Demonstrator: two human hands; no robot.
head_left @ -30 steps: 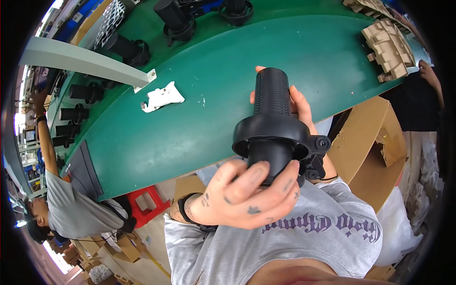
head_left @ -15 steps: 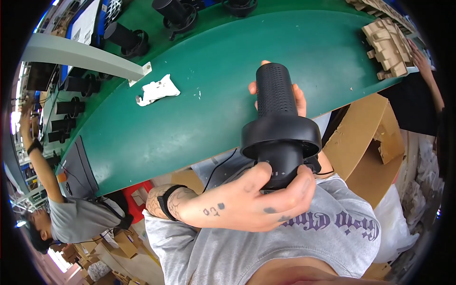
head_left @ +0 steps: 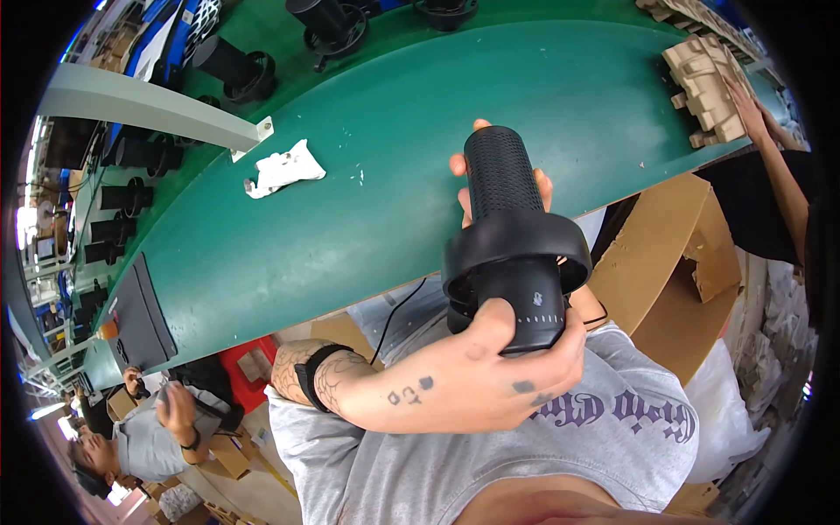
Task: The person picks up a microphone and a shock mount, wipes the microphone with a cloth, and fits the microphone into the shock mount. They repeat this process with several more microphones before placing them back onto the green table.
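Observation:
A black appliance (head_left: pixel 525 236) with a perforated cylindrical body, a wide open ring round its middle and a smooth round end is held over the bench's near edge, tilted with the perforated end away from me. My left hand (head_left: pixel 472 372) grips the smooth near end, thumb on top beside a row of pale marks and fingers round the far side. Behind the perforated part is my right hand (head_left: pixel 544 188); its fingertips show on both sides, closed round the body, while the palm is hidden. A dark cord hangs beside my left forearm.
On the green bench (head_left: pixel 350 227) lie a crumpled white wrapper or cloth (head_left: pixel 284 168) and, at left, a dark folder-like mat (head_left: pixel 140 315). Similar black units (head_left: pixel 234 68) line the far side. A co-worker's hand touches a moulded cardboard tray (head_left: pixel 704 87). A cardboard box (head_left: pixel 656 254) stands right.
The appliance has turned about its length in my hands, so a row of marks now faces up. At left, a co-worker's arm has come down from the line; the right co-worker's hand has shifted along the tray.

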